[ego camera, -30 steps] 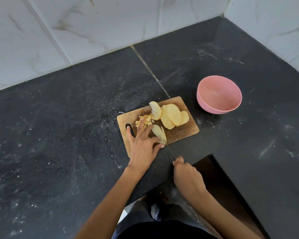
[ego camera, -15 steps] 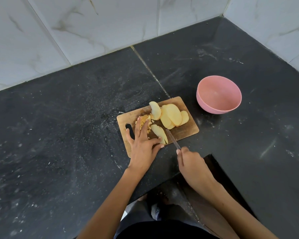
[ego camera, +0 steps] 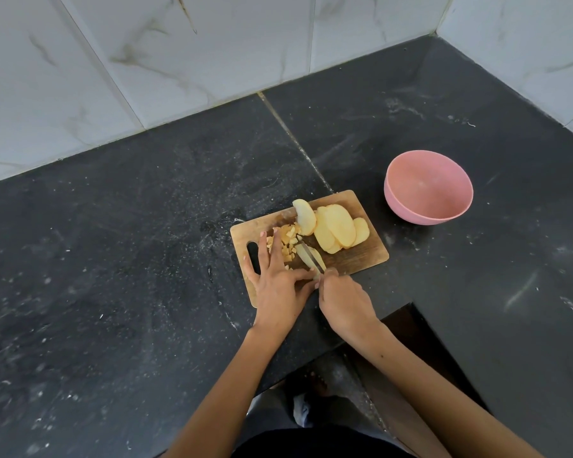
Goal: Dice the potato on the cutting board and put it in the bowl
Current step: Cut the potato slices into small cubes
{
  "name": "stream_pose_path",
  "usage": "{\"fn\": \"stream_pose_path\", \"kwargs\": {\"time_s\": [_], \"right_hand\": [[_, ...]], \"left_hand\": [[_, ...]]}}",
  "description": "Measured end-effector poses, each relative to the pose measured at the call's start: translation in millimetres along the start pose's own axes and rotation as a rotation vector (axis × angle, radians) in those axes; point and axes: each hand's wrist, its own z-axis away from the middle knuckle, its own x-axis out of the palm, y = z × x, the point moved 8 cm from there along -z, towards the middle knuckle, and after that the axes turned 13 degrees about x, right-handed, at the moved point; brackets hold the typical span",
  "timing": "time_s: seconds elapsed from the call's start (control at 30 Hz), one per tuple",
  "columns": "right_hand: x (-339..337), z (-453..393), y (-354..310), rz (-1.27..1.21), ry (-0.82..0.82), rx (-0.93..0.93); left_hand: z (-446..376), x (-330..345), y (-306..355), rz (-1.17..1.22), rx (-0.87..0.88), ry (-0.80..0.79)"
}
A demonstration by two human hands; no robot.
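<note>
Wooden cutting board [ego camera: 361, 256] lies slightly below frame centre on a black stone counter [ego camera: 113, 259], its long edges tilted, handle slot at its left end. Near edge of the board sits close to the counter's front lip, where a notch cuts in at lower right of centre.

Potato slices [ego camera: 336, 228] fan across the board's upper right portion, overlapping. Diced potato [ego camera: 286, 241] sits in a small heap at upper left of the board. One slice [ego camera: 306, 256] lies between them, toward the near edge.

Left hand [ego camera: 278, 282] rests flat on the board, fingers spread and straight, fingertips touching the diced heap, thumb reaching toward the slice. Right hand [ego camera: 344, 302] is curled round the knife [ego camera: 310, 256] handle at the board's near edge; the blade points up-left across the single slice.

Pink bowl [ego camera: 429, 188] stands on the counter right of centre, apart from the board's upper right corner, with bare counter between.

Wide bare stone extends left and above the board up to the marble-tiled wall [ego camera: 179, 61]; a second wall closes the upper right corner.
</note>
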Motion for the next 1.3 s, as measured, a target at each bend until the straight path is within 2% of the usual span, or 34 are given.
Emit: {"fn": "stream_pose_path", "kwargs": {"time_s": [0.27, 0.43, 0.73, 0.93, 1.3], "right_hand": [[6.0, 4.7, 4.7, 0.031, -0.020, 0.043], [12.9, 21.1, 27.7, 0.037, -0.021, 0.053], [12.2, 25.4, 33.7, 0.011, 0.008, 0.060], [16.2, 27.2, 36.2, 0.043, 0.002, 0.088], [19.3, 46.3, 56.1, 0.152, 0.019, 0.054]], "left_hand": [[-0.4, 0.5, -1.2, -0.011, -0.040, -0.013], [-1.5, 2.0, -2.9, -0.005, -0.092, -0.085], [2.3, -5.9, -1.9, 0.006, -0.030, 0.073], [-4.5, -0.6, -1.8, -0.116, 0.000, -0.068], [-8.1, 2.4, -6.8, -0.146, -0.049, -0.254]]}}
